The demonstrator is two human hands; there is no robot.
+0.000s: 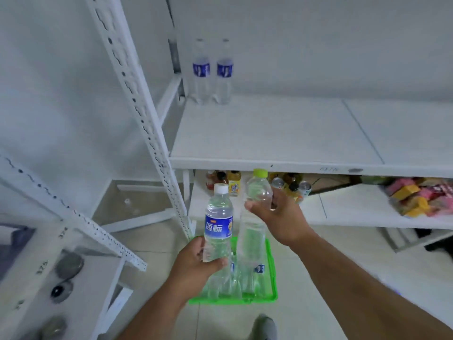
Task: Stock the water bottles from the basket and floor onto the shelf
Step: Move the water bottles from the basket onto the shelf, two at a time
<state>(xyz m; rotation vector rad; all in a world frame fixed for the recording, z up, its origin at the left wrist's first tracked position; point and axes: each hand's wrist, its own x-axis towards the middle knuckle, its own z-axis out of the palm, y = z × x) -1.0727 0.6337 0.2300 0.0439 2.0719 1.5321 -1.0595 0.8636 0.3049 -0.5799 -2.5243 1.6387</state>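
Grey shoe (pixel 266 326) on pale tiled floor (pixel 318 278), white shelf (pixel 282 133) beyond

- The blue-label bottle (pixel 218 222) and the green-capped bottle (pixel 255 217) are clear, glossy plastic.
- The basket (pixel 272 278) is bright green, shiny plastic.
- The shelf (pixel 282 133) at 12 o'clock is matt white-painted metal.
- The floor (pixel 318 278) is smooth pale tile.
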